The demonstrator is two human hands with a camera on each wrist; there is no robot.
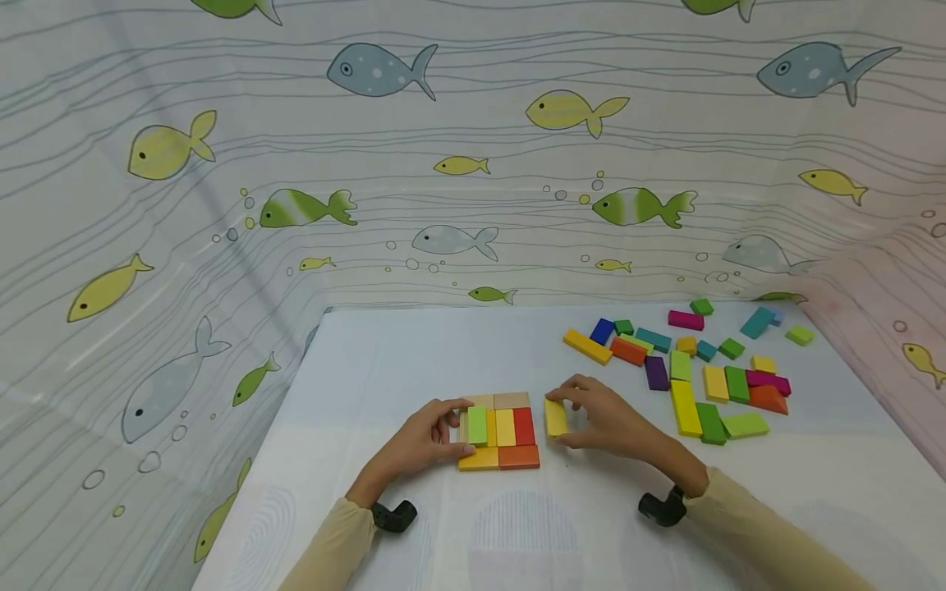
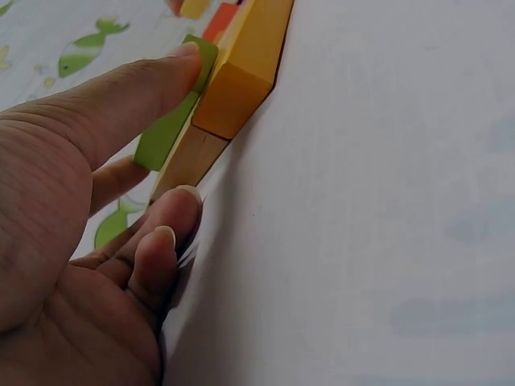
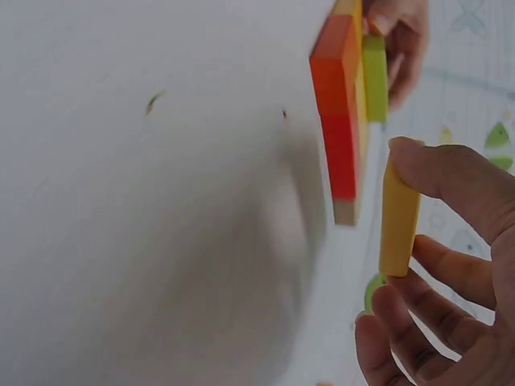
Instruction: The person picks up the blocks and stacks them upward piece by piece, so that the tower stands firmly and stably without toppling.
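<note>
My left hand (image 1: 427,432) pinches a light green block (image 1: 477,427) between thumb and fingers at the left side of a flat block layout. In the left wrist view, that green block (image 2: 166,133) lies over the layout's upper faces. The layout joins plain wood blocks (image 1: 512,400), a yellow block (image 1: 505,427), a red block (image 1: 524,426), an orange block (image 1: 519,457) and a yellow-orange block (image 1: 479,459). Just right of it, my right hand (image 1: 602,414) holds a loose yellow block (image 1: 556,418) by its two ends. The right wrist view shows this yellow block (image 3: 399,221) raised above the table, apart from the layout.
Many coloured blocks lie scattered at the back right, among them a purple block (image 1: 656,373), a long yellow block (image 1: 686,408) and a magenta block (image 1: 686,320). The white table (image 1: 384,353) meets a fish-patterned curtain (image 1: 414,197) behind and at both sides.
</note>
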